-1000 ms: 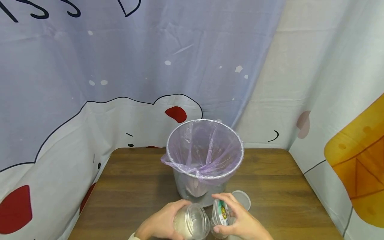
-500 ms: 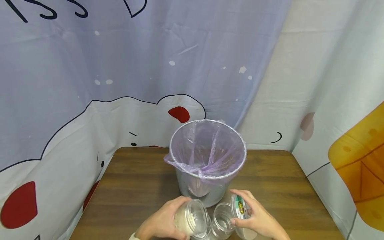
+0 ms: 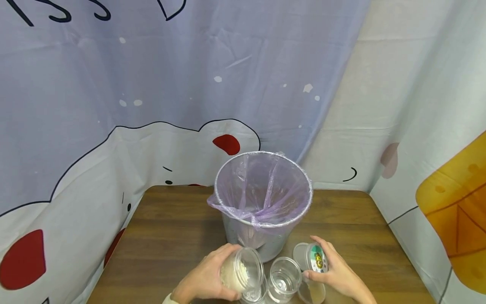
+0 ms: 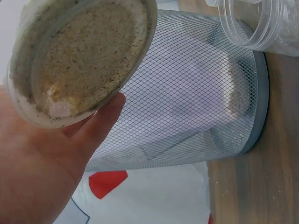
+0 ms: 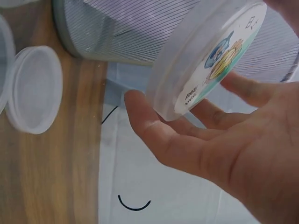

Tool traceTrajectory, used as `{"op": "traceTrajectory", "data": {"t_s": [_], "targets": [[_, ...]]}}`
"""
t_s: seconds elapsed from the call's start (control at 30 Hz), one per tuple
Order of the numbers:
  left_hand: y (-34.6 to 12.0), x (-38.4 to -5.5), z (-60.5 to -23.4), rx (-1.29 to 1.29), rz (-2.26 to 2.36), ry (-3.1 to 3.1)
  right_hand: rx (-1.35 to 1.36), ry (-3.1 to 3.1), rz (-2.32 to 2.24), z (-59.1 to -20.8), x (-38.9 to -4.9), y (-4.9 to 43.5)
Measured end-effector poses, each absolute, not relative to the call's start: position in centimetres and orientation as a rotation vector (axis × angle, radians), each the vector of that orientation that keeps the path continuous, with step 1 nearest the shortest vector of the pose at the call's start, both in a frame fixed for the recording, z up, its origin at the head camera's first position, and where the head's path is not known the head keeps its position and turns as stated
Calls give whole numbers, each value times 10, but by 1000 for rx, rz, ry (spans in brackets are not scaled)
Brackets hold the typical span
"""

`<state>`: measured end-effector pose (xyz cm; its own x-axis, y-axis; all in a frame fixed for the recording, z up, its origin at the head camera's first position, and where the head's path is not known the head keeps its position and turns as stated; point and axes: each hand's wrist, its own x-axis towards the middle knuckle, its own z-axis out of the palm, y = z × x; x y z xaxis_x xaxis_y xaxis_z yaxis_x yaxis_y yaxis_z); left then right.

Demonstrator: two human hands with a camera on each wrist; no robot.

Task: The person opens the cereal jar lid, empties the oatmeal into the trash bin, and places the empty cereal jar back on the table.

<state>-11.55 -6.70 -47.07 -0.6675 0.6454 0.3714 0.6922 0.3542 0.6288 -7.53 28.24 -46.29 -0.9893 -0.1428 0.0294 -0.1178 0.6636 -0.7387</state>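
Observation:
My left hand (image 3: 206,276) grips a clear plastic jar (image 3: 243,270), tilted with its open mouth to the right. Pale grainy matter lies inside it; in the left wrist view it shows brownish through the jar's base (image 4: 88,60). My right hand (image 3: 338,274) holds a round lid (image 5: 212,65) by its edge, tilted, with a green and white cartoon label. Between my hands an open clear jar (image 3: 284,278) stands on the table. Another clear jar (image 3: 253,295) is partly hidden below the tilted one.
Just behind the jars stands a mesh waste bin (image 3: 265,245) lined with a purple bag (image 3: 262,185). Translucent lids (image 5: 37,88) lie on the wooden table (image 3: 171,228) at the right. Printed cloth (image 3: 152,84) hangs along the table's back and sides.
My right hand has moved right with the labelled lid, away from the standing jar, whose mouth now shows. My left hand keeps its tilted jar in nearly the same place. The head view shifted slightly.

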Motion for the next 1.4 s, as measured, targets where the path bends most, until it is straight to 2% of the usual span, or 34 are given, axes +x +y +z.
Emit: {"op": "traceTrajectory", "data": {"t_s": [0.63,1.4], "targets": [[-66,-118,-458,-1192,-1123,-2523,109,2869,-1137,-499,-84,317],[-63,-118,-443,-1152,-1013,-2482,233,2858,-876,-543,-88,343]]}}
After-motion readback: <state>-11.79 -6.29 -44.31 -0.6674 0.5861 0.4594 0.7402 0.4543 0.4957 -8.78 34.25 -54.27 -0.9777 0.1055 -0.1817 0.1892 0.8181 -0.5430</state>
